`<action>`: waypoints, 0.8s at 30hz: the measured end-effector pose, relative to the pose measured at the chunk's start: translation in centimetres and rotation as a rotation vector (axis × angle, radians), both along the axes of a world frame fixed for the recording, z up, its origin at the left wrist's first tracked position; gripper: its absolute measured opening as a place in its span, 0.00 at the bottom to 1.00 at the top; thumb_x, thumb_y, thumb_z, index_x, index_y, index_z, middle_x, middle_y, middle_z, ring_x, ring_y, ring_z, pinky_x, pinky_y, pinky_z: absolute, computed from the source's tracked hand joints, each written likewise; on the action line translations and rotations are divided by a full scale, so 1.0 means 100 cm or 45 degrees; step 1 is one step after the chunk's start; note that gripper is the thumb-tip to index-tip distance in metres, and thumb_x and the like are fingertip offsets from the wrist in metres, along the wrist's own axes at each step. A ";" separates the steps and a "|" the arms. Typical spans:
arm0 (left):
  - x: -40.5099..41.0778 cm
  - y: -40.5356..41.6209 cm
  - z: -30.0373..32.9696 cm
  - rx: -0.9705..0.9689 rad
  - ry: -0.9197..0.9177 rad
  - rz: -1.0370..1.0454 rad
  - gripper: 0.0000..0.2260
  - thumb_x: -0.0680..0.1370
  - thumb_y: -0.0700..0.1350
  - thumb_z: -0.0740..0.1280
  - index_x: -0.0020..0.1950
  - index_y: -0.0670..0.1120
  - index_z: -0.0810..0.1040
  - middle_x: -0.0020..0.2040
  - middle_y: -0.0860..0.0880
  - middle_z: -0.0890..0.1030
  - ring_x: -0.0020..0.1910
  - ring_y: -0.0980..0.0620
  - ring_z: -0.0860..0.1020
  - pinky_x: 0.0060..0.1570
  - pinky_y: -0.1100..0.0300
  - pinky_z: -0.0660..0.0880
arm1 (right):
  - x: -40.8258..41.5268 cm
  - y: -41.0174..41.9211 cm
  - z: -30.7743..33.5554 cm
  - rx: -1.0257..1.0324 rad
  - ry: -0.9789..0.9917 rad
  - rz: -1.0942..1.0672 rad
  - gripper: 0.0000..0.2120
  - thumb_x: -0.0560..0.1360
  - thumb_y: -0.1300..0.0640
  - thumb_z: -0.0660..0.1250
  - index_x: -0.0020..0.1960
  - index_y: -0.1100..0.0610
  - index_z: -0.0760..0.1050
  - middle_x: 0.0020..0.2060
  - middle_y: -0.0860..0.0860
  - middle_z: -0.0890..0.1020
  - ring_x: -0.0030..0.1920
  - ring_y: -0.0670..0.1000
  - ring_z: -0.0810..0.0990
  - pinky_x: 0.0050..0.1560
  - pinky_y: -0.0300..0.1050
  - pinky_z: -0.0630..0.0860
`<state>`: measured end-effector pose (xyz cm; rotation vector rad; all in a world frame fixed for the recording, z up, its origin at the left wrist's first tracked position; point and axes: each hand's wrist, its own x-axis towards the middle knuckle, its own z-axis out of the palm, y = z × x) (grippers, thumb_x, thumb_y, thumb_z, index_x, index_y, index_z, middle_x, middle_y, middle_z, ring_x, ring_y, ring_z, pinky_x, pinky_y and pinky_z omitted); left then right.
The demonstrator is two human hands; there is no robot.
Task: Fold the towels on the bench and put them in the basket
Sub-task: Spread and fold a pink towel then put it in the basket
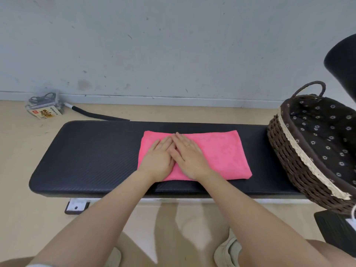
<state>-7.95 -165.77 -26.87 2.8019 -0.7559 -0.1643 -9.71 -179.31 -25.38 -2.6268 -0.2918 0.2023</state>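
A pink towel [221, 151] lies flat, folded into a rectangle, on the middle of the black padded bench [92, 155]. My left hand [157, 159] and my right hand [187, 158] press on its left half side by side, palms down with straight fingers that touch at the tips. A dark wicker basket [285, 157] with a floral lining and a lace trim stands on the bench's right end, tilted toward me; nothing shows inside it.
A clear plastic box [45, 106] with cables and a black hose [96, 115] lie on the floor behind the bench by the grey wall. A black rounded object [342, 60] sits at the right edge. My shoes [227, 251] are below the bench.
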 end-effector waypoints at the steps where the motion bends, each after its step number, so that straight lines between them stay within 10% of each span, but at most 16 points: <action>1: -0.001 0.003 0.002 0.039 0.001 0.017 0.39 0.68 0.60 0.31 0.77 0.46 0.47 0.78 0.48 0.49 0.77 0.53 0.47 0.73 0.59 0.40 | 0.000 -0.005 -0.002 -0.089 0.003 0.011 0.26 0.82 0.46 0.46 0.77 0.52 0.48 0.77 0.48 0.49 0.77 0.46 0.46 0.75 0.44 0.41; 6: -0.002 0.019 0.008 0.193 0.017 0.084 0.55 0.57 0.79 0.31 0.77 0.48 0.42 0.78 0.47 0.41 0.77 0.51 0.43 0.73 0.56 0.38 | -0.004 -0.043 -0.006 -0.445 0.009 -0.095 0.28 0.80 0.40 0.44 0.77 0.47 0.42 0.77 0.48 0.41 0.77 0.48 0.41 0.75 0.49 0.38; 18: -0.006 0.025 0.017 0.251 0.095 0.112 0.64 0.48 0.83 0.35 0.77 0.47 0.39 0.77 0.45 0.38 0.76 0.49 0.39 0.72 0.55 0.38 | -0.042 -0.139 -0.005 -0.489 0.145 -0.521 0.32 0.79 0.38 0.41 0.77 0.53 0.39 0.77 0.48 0.42 0.77 0.49 0.41 0.76 0.53 0.41; 24: -0.010 0.001 0.036 0.288 0.111 0.046 0.45 0.70 0.72 0.55 0.77 0.51 0.42 0.78 0.46 0.43 0.77 0.47 0.46 0.75 0.51 0.45 | -0.033 -0.124 0.015 -0.192 0.160 -0.668 0.21 0.79 0.46 0.54 0.63 0.60 0.68 0.68 0.59 0.68 0.68 0.59 0.65 0.62 0.54 0.68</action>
